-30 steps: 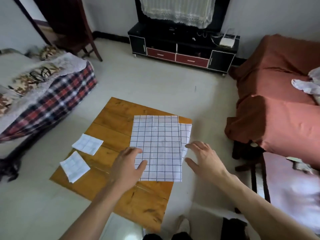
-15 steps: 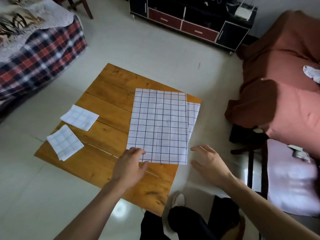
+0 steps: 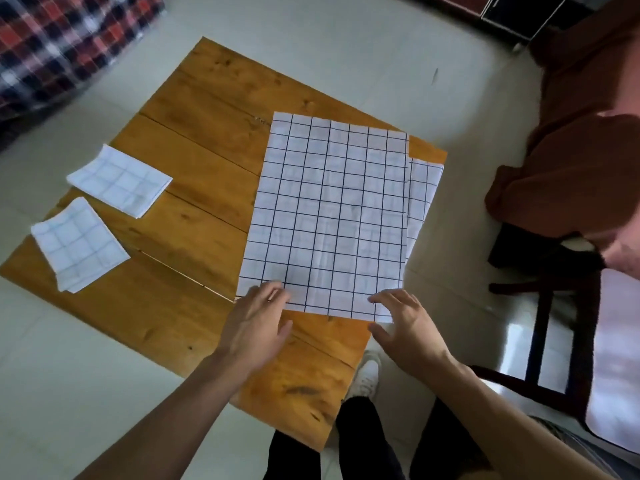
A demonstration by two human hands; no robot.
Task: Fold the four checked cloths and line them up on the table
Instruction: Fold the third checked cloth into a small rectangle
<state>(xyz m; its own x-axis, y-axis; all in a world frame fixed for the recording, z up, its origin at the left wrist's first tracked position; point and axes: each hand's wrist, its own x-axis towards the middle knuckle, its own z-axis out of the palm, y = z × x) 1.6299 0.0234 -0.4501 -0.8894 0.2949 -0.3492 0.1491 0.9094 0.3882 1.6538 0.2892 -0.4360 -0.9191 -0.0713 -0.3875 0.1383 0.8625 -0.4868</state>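
Lying folded at the left of the tabletop [image 3: 194, 188]: two small cloths [image 3: 119, 180] [image 3: 79, 244], half the job. Spread flat at centre: third cloth [image 3: 329, 216], fourth [image 3: 424, 192] peeking from under its right edge. Resting released, fingertips on the near edge: left hand [image 3: 258, 320], right hand [image 3: 410, 327].

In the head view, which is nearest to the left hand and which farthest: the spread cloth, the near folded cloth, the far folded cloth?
From the left hand:
1. Spread cloth, under its fingertips, at the table's right.
2. Near folded cloth, at the table's left edge.
3. Far folded cloth, left side, farther back.
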